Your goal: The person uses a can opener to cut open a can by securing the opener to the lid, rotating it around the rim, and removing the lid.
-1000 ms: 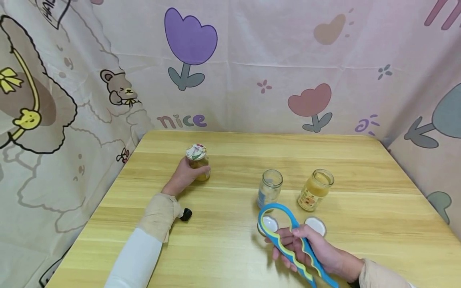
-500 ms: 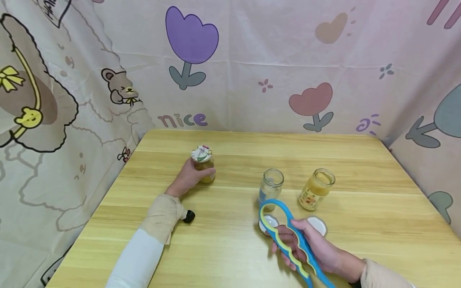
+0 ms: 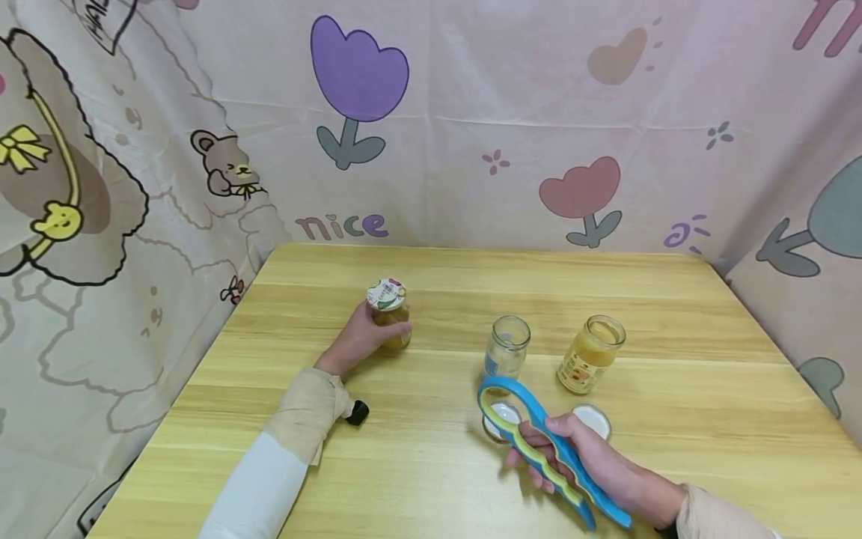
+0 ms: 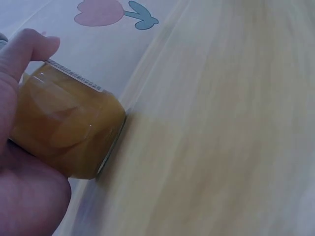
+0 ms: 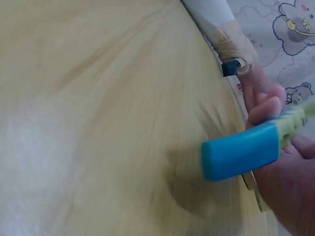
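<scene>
My left hand (image 3: 353, 338) grips a lidded glass jar (image 3: 393, 333) at the left of the table, thumb along its near side. Its lid (image 3: 387, 293) is white with a coloured print. In the left wrist view amber contents fill the jar (image 4: 74, 125), and its base is at the tabletop; whether it touches is unclear. My right hand (image 3: 599, 458) holds a blue and yellow jar opener (image 3: 532, 408) with a rounded loop and wavy inner edges. The opener's loop hangs above a small upturned lid (image 3: 508, 412), partly covering it; no jar is inside the loop.
A lidless clear jar (image 3: 506, 352) stands behind the opener. To its right is another lidless jar (image 3: 584, 367) with yellow contents and a label. A second upturned white lid (image 3: 592, 419) lies beside my right hand. A printed cloth (image 3: 458, 202) hangs behind the wooden table (image 3: 431, 479).
My left hand has moved the lidded jar rightward and slightly nearer. The opener has tilted a little in my right hand, its arms looking closer together.
</scene>
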A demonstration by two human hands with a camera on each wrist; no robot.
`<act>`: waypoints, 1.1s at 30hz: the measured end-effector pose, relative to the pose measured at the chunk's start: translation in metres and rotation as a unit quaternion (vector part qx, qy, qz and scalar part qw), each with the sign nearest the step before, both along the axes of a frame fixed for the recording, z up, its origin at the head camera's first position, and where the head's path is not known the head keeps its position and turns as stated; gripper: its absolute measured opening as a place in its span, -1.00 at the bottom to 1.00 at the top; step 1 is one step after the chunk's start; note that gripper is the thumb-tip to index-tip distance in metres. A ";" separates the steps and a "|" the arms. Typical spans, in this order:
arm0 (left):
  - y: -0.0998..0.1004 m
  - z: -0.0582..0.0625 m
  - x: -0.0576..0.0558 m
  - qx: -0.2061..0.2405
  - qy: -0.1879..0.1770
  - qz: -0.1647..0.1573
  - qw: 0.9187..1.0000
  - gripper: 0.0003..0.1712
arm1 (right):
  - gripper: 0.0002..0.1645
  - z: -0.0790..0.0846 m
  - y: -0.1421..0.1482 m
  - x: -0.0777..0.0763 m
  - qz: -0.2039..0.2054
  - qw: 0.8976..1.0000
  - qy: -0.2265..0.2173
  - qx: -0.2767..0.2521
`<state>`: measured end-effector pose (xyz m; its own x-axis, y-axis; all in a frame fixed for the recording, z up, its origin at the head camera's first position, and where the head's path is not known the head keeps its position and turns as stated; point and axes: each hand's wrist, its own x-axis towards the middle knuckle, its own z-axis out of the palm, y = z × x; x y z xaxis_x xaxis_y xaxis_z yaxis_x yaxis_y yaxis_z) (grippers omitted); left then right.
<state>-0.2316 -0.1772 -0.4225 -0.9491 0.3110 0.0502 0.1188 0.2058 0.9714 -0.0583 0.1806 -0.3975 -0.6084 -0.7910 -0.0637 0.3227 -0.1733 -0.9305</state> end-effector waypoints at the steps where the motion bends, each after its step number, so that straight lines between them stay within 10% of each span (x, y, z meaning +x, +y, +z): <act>1: 0.001 0.000 0.000 0.001 0.000 -0.001 1.000 -0.20 | -0.36 0.001 0.000 0.000 -0.003 1.000 -0.007 -0.009; 16: 0.012 0.024 0.021 0.017 -0.001 -0.048 0.999 -0.28 | -0.21 0.002 0.001 -0.005 -0.013 1.000 0.010 -0.019; 33: 0.020 0.008 0.016 0.016 -0.003 -0.110 0.994 -0.27 | -0.33 0.022 -0.006 -0.007 -0.017 0.999 0.014 0.032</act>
<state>-0.2158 -0.1571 -0.4141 -0.8585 0.5096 0.0575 0.1512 0.1443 0.9779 -0.0652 0.1747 -0.3756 -0.6379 -0.7642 -0.0959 0.2913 -0.1241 -0.9486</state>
